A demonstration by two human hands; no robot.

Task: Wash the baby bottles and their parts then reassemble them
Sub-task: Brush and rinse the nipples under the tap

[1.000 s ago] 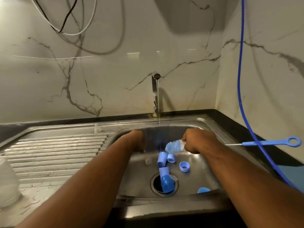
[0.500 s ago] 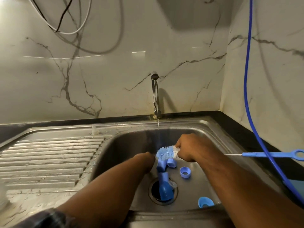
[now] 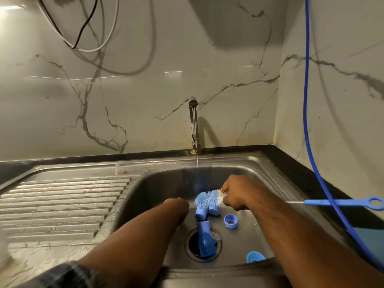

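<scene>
Several blue bottle parts lie in the steel sink (image 3: 276, 183): two small caps (image 3: 200, 214) side by side, a collar ring (image 3: 230, 221), a larger blue piece (image 3: 204, 240) standing in the drain hole, and a cap (image 3: 255, 256) at the front wall. My right hand (image 3: 235, 194) grips a blue-and-white bottle brush (image 3: 208, 198) just behind its bristles, above the two caps. The brush's blue handle (image 3: 340, 202) sticks out to the right past my forearm. My left hand (image 3: 176, 206) bends down into the basin left of the bristles, and its fingers are hidden.
The tap (image 3: 193, 121) at the back runs a thin stream into the basin. A ribbed draining board (image 3: 62, 204) lies to the left. A blue hose (image 3: 307, 100) hangs down the right wall onto the dark counter. Cables loop on the marble wall.
My left hand has come from the back of the basin forward and right, close to the brush bristles. My right hand keeps its grip on the brush, nearly in place.
</scene>
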